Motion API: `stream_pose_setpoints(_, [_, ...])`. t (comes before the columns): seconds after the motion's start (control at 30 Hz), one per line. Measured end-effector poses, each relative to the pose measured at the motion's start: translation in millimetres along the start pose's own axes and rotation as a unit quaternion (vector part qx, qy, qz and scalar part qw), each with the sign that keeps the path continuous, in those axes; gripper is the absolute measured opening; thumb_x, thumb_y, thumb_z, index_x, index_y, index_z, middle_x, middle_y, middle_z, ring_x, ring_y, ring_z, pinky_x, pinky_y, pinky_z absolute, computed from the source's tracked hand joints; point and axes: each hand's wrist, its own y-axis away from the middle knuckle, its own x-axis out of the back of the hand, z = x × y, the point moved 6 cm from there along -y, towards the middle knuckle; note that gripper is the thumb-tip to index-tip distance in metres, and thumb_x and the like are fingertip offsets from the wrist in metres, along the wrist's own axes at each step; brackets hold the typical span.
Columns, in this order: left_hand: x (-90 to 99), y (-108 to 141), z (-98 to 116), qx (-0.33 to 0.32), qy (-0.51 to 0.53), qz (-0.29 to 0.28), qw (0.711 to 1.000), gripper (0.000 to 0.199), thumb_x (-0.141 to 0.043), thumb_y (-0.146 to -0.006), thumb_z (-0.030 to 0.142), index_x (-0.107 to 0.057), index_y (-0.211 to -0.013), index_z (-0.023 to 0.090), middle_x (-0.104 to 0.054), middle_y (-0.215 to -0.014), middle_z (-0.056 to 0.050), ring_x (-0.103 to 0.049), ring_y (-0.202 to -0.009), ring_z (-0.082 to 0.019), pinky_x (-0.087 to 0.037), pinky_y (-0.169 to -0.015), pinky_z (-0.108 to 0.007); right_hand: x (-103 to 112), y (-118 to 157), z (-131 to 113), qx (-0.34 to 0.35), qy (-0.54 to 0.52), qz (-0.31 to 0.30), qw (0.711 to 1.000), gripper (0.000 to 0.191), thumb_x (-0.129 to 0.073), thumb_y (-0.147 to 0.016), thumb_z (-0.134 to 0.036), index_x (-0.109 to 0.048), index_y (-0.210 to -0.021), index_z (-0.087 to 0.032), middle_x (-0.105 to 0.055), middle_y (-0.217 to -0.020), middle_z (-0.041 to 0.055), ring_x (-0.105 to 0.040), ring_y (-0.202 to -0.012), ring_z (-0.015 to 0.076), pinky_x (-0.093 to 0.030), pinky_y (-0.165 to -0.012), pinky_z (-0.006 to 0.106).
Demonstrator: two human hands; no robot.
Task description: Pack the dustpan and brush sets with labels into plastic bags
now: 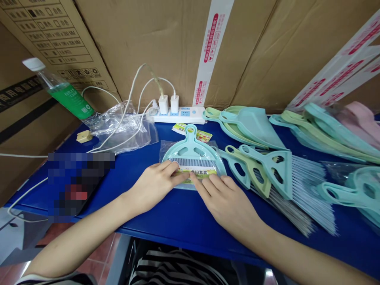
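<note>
Resting flat and unclamped, fingertips nearly together, the left hand (152, 186) and right hand (225, 202) lie on the label card (197, 171) of a bagged mint dustpan (192, 149) with brush, near the middle of the blue worktop (166, 225); loose mint and green brushes (276, 170) lie just right.

Left hand (151, 188) can pass at 11 o'clock over table (142, 158); pixelated block (80, 182) at 9; brushes (305, 194), dustpans (249, 126) crowd right hand (227, 208) at 1 to 3.

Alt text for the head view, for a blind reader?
The left hand and right hand rest on a bagged mint-green dustpan and brush on a blue table, with more dustpans and brushes to the right and a power strip behind.
</note>
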Motion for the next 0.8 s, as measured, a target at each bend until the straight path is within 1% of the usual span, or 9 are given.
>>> stream_pose_setpoints(0.13, [1.0, 0.1, 1.4, -0.007, -0.016, 0.004, 1.0, 0.038, -0.049, -0.092, 0.006, -0.058, -0.125, 0.023, -0.06, -0.089, -0.002, -0.062, -0.085, -0.017, -0.054, -0.068, -0.026, -1.5, 0.1, 0.1, -0.009, -0.002, 0.004, 1.0, 0.038, -0.039, -0.087, 0.0, -0.07, -0.106, -0.008, -0.066, -0.069, 0.0061, -0.054, -0.072, 0.0198, -0.037, -0.068, 0.033])
stream_pose_setpoints(0.27, [2.5, -1.0, -0.2, 0.007, -0.014, -0.01, 1.0, 0.036, -0.05, -0.09, 0.005, -0.061, -0.12, 0.024, -0.061, -0.089, -0.002, -0.061, -0.085, -0.017, -0.053, -0.068, -0.027, -2.3, 0.8, 2.5, -0.019, -0.009, -0.003, 1.0, 0.031, -0.048, -0.085, -0.002, -0.071, -0.105, -0.008, -0.067, -0.07, 0.007, -0.055, -0.076, 0.0213, -0.035, -0.071, 0.034])
stream_pose_setpoints(0.47, [4.3, -1.4, -1.3, 0.01, -0.003, -0.008, 1.0, 0.031, -0.052, -0.089, 0.005, -0.064, -0.111, 0.023, -0.062, -0.088, -0.002, -0.059, -0.081, -0.018, -0.053, -0.067, -0.029, -1.9, 4.3, 3.5, -0.025, -0.008, -0.009, 1.0, 0.033, -0.048, -0.083, -0.002, -0.072, -0.105, -0.009, -0.07, -0.071, 0.0078, -0.054, -0.08, 0.0223, -0.035, -0.071, 0.035])
stream_pose_setpoints(0.67, [2.6, -0.4, -1.7, 0.011, -0.007, 0.006, 1.0, 0.019, -0.052, -0.089, 0.005, -0.064, -0.095, 0.018, -0.063, -0.088, -0.003, -0.059, -0.079, -0.019, -0.053, -0.066, -0.03, 0.5, 4.6, 2.7, -0.015, -0.019, 0.026, 0.999, 0.032, -0.046, -0.087, -0.005, -0.073, -0.104, -0.011, -0.066, -0.066, 0.004, -0.053, -0.075, 0.0196, -0.034, -0.071, 0.033])
stream_pose_setpoints(0.8, [2.6, 0.2, -1.0, 0.007, -0.01, 0.008, 1.0, 0.02, -0.05, -0.089, 0.005, -0.064, -0.096, 0.018, -0.064, -0.09, -0.003, -0.059, -0.08, -0.018, -0.054, -0.068, -0.03, 5.0, 2.2, -0.7, 0.006, -0.038, 0.05, 0.998, 0.034, -0.044, -0.087, -0.002, -0.072, -0.103, -0.011, -0.062, -0.062, 0.0016, -0.052, -0.071, 0.0178, -0.034, -0.071, 0.032])
